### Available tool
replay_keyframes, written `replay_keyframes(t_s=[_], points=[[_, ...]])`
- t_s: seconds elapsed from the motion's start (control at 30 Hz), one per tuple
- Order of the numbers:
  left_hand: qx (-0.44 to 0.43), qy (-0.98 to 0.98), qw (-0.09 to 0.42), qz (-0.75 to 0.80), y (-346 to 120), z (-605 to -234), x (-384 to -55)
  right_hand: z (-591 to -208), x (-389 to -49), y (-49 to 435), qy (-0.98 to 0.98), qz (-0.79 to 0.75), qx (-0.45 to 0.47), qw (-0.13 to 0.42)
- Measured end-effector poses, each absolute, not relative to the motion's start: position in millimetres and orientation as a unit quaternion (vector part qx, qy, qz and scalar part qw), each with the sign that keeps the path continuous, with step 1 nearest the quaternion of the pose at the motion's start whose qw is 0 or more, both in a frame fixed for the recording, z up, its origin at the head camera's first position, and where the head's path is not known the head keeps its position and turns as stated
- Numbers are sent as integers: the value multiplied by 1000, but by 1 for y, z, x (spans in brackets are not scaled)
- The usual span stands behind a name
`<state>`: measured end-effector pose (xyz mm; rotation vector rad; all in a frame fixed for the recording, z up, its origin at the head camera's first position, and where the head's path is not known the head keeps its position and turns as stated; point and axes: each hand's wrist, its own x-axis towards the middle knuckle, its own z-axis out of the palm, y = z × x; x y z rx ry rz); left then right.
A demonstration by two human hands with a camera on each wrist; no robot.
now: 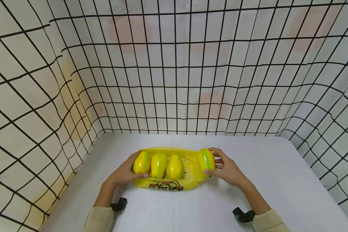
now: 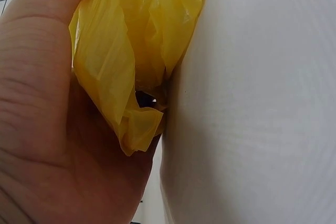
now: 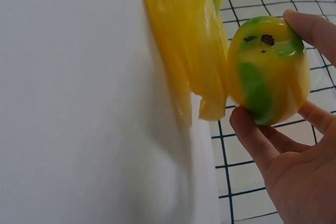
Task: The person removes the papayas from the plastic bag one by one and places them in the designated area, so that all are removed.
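Observation:
A yellow plastic bag [image 1: 191, 180] with black print lies lengthwise on the table. Three glossy yellow-green model fruits, mango- or papaya-shaped, sit in a row on its left part; the middle one [image 1: 159, 165] stands close to both neighbours. My left hand [image 1: 124, 170] holds the bag's left end, thumb in front and fingers behind, around the leftmost fruit [image 1: 142, 162]. In the left wrist view, crumpled bag film [image 2: 107, 61] hangs beside the palm. At the bag's right end, my right hand [image 1: 227, 169] grips a fourth such fruit [image 3: 270, 72] between thumb and fingers; dark spots mark its end.
The white table [image 1: 174, 212] runs under everything. Black grid netting [image 1: 177, 74] over pale cloth stands along the back and both sides. A black fitting sits by each wrist, one on the left [image 1: 119, 204] and one on the right [image 1: 243, 215].

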<state>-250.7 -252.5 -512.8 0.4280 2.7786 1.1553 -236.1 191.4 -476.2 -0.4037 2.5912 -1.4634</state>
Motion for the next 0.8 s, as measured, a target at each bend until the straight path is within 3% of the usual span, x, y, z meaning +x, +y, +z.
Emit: replay_keyframes(t_s=[0.8], points=[[142, 913, 51, 379, -252, -512, -250, -482, -237, 234, 875, -469, -99, 64]])
